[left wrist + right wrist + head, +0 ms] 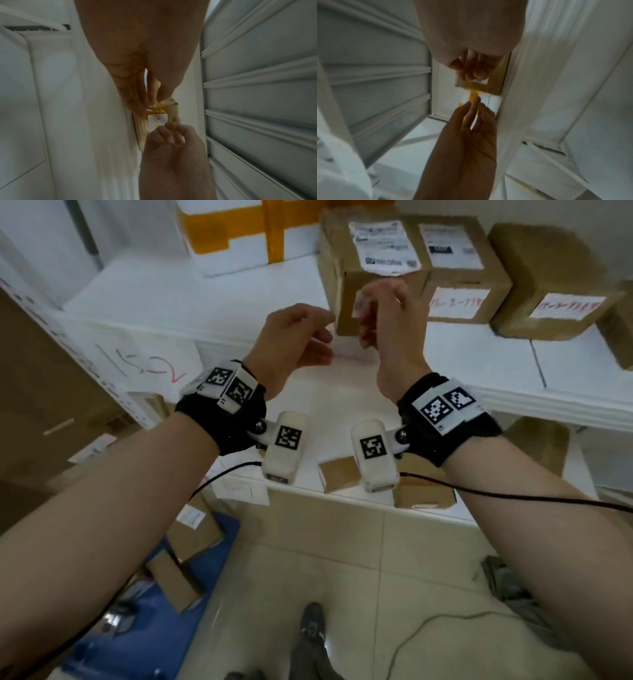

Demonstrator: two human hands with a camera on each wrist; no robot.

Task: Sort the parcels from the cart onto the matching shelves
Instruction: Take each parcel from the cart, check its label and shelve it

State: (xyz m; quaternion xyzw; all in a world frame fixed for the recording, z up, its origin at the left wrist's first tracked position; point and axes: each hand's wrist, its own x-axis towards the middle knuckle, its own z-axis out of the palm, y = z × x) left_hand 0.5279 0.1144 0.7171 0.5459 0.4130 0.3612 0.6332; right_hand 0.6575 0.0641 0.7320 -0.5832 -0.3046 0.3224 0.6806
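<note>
White shelf point(219, 302) carries three brown labelled parcels; the nearest cardboard parcel point(373, 261) stands at its front edge; left hand point(294, 337) and right hand point(390, 316) hover before it, fingers loosely curled, holding nothing; more parcels lie on the blue cart point(147, 621) below.

Three brown cardboard parcels in a row on the white shelf point(239, 302), upper right of frame. Nearest-centre parcel point(373, 268) upright, shipping label on top, small label on front face. Second parcel point(455, 282) touches its right side, red handwriting on front label. Third parcel point(551, 289) further right, same label style. White box with orange tape point(236, 231) at top centre. More brown parcels on blue cart point(144, 628), lower left.
</note>
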